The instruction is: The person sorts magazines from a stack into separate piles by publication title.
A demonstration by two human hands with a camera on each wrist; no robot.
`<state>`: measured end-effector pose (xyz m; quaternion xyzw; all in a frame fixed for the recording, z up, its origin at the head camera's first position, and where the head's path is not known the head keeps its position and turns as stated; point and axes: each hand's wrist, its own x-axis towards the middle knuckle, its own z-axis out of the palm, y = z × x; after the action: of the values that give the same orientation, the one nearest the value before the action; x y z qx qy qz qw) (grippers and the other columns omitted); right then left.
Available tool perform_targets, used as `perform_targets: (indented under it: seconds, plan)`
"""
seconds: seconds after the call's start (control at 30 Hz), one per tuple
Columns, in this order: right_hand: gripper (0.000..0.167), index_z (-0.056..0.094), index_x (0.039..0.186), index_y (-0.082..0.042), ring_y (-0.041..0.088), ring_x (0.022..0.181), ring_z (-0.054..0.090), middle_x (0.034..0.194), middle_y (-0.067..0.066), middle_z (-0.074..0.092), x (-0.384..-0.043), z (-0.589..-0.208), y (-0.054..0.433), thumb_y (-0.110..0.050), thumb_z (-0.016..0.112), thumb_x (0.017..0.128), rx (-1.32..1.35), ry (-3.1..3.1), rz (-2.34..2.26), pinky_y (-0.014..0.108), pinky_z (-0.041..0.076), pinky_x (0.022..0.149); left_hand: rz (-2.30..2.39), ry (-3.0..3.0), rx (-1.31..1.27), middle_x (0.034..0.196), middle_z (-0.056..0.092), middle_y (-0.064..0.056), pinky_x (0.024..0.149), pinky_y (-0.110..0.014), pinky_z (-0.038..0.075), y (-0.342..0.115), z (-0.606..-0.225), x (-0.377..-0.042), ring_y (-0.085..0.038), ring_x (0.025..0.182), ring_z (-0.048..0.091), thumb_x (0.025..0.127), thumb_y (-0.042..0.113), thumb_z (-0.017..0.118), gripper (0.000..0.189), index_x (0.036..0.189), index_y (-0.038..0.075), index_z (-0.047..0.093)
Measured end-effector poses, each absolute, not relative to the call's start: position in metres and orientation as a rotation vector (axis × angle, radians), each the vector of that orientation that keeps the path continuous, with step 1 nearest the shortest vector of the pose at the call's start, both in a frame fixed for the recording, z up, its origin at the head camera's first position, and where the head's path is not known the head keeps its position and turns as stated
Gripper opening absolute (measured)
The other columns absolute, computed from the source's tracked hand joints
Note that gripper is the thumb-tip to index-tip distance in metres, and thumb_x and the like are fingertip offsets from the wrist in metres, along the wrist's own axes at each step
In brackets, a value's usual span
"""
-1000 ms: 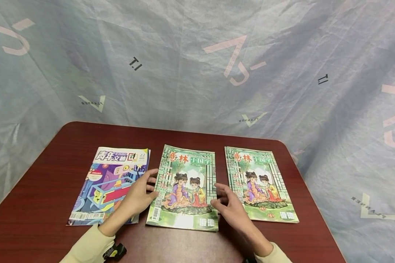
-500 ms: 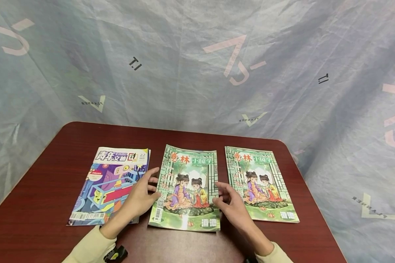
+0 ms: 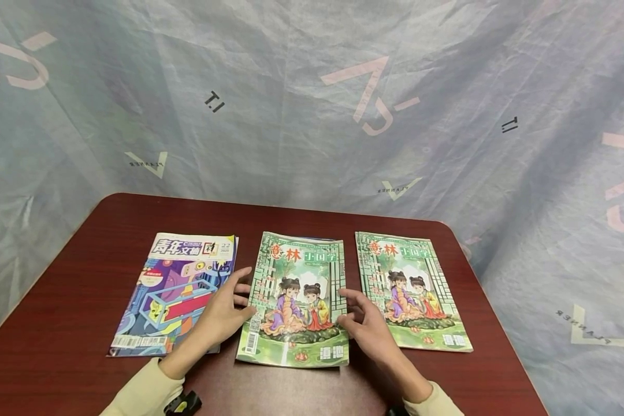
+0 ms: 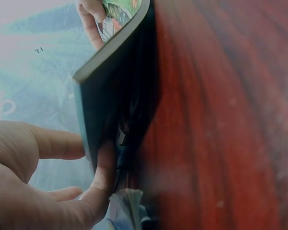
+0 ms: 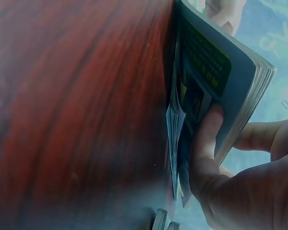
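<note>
In the head view my left hand (image 3: 221, 316) and right hand (image 3: 368, 328) grip the side edges of the middle magazine (image 3: 297, 300), which has a green cover with two cartoon figures. The left wrist view shows my left thumb and fingers (image 4: 62, 143) pinching its edge, the magazine's dark underside (image 4: 113, 96) raised off the table. From the right wrist, my right hand (image 5: 252, 187) holds the opposite edge, fingers under the back cover (image 5: 240, 91) and thumb on top. Beneath it lies another magazine (image 5: 174, 139), its pages slightly fanned; only a blue sliver (image 3: 314, 238) shows from above.
A purple-and-white magazine (image 3: 179, 306) lies on a stack at the left, partly behind my left forearm. Another green magazine (image 3: 411, 294), with the same cover, tops a pile on the right. All rest on a dark red wooden table (image 3: 291, 216) before a grey printed curtain (image 3: 291, 115).
Both hands have shifted the middle magazine slightly to the right and, in the last half second, a little toward me. A blue edge beneath now shows at its top.
</note>
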<state>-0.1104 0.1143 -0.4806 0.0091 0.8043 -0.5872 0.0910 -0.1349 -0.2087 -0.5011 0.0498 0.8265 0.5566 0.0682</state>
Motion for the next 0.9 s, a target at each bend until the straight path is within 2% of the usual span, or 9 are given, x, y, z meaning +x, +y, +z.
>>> perform_targets:
  seconds: [0.13,0.33,0.57,0.67,0.8,0.9]
  plan:
    - [0.057,0.058,0.154,0.001,0.024,0.098,0.071,0.143,0.032,0.058,-0.110,-0.480,0.116,0.009,0.070,0.099,0.010,2.400,-1.734,0.027,0.059,0.074,1.705,2.470,0.140,0.135,0.070,-0.023,0.081,-0.038,0.060,-0.208,-0.502,-0.135,-0.027,0.104,0.071,0.094,-0.006,0.078,0.068,0.158,0.001,0.056]
    - [0.058,0.057,0.156,0.002,0.022,0.096,0.070,0.138,0.030,0.066,-0.111,-0.480,0.118,0.010,0.068,0.100,-0.025,2.406,-1.722,0.027,0.057,0.074,1.680,2.460,0.153,0.142,0.064,-0.022,0.070,-0.031,0.050,-0.205,-0.502,-0.133,-0.019,0.094,0.065,0.093,-0.006,0.076,0.053,0.145,0.004,0.072]
    - [0.060,0.058,0.158,-0.001,0.019,0.095,0.070,0.141,0.029,0.065,-0.110,-0.481,0.120,0.012,0.067,0.100,-0.008,2.394,-1.751,0.027,0.057,0.074,1.654,2.529,0.170,0.134,0.067,-0.017,0.072,-0.032,0.050,-0.203,-0.501,-0.131,-0.019,0.096,0.065,0.093,-0.006,0.077,0.053,0.144,0.005,0.073]
    - [0.062,0.058,0.159,-0.002,0.016,0.091,0.070,0.137,0.027,0.066,-0.109,-0.480,0.120,0.013,0.066,0.099,0.004,2.387,-1.772,0.026,0.055,0.073,1.654,2.546,0.161,0.134,0.068,-0.015,0.072,-0.030,0.049,-0.201,-0.499,-0.131,-0.019,0.097,0.065,0.092,-0.007,0.076,0.053,0.144,0.006,0.074]
    - [0.064,0.059,0.159,-0.006,0.012,0.076,0.062,0.120,0.023,0.068,-0.110,-0.478,0.121,0.014,0.065,0.099,0.038,2.381,-1.794,0.025,0.049,0.067,1.688,2.545,0.160,0.138,0.067,-0.016,0.070,-0.027,0.052,-0.199,-0.494,-0.130,-0.021,0.099,0.066,0.093,-0.009,0.074,0.054,0.145,0.006,0.074]
    - [0.063,0.061,0.158,-0.008,0.011,0.070,0.055,0.121,0.022,0.063,-0.111,-0.476,0.124,0.015,0.065,0.099,0.065,2.388,-1.813,0.024,0.045,0.064,1.731,2.536,0.199,0.141,0.066,-0.017,0.073,-0.027,0.058,-0.194,-0.489,-0.129,-0.024,0.104,0.068,0.094,-0.009,0.074,0.053,0.146,0.004,0.072]
